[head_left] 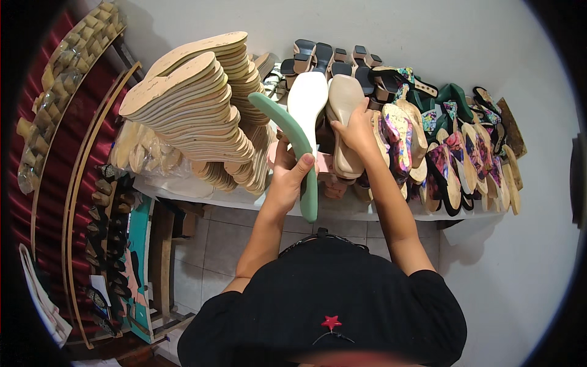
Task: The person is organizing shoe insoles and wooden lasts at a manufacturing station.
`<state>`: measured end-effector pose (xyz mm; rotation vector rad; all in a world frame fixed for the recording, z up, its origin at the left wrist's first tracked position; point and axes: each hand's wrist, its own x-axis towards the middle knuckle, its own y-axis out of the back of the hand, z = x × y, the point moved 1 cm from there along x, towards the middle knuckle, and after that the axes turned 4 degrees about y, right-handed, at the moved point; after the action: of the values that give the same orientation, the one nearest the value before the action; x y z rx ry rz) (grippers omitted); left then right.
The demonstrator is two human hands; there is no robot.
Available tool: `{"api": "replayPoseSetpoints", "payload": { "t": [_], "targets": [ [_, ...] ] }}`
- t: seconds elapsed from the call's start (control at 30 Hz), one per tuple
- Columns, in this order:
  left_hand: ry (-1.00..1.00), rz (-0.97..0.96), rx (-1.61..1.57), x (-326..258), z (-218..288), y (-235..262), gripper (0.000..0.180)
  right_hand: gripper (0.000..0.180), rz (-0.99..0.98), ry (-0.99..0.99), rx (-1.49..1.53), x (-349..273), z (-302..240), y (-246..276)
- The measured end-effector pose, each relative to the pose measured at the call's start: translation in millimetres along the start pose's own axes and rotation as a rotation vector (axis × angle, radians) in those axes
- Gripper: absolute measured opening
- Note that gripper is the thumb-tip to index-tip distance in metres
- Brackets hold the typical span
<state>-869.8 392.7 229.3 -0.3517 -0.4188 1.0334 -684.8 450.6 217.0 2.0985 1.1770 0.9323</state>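
Observation:
My left hand (pixel 290 177) is closed around a curved green shoe sole (pixel 287 125), which stands on its edge with the thumb across its lower part. Directly behind it is a white shoe sole (pixel 309 101); whether my left fingers also touch it is hidden. My right hand (pixel 356 129) grips a beige shoe sole (pixel 345 101), thumb and fingers on its two sides. Other beige pieces show beneath that sole. Beside my right hand lie sandals with bright flowered straps (pixel 398 134).
Tall stacks of tan soles (pixel 189 104) rise on the left of the white table (pixel 391 211). Heeled shoes with black soles (pixel 324 55) line the back wall. More sandals (pixel 468 162) crowd the right side. Racks of footwear parts (pixel 113 244) stand at the left.

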Motion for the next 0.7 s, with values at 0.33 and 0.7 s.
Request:
{"api": "replayPoseSetpoints", "payload": {
  "t": [0.33, 0.7],
  "targets": [
    [-0.028, 0.112, 0.014, 11.9, 2.9, -4.3, 0.057, 0.103, -0.091, -0.012, -0.046, 3.2, 2.5, -0.6],
    [-0.150, 0.154, 0.196, 28.5, -1.4, -3.3, 0.049, 0.081, 0.047, 0.219, 0.321, -27.2, -19.0, 45.2]
  ]
}}
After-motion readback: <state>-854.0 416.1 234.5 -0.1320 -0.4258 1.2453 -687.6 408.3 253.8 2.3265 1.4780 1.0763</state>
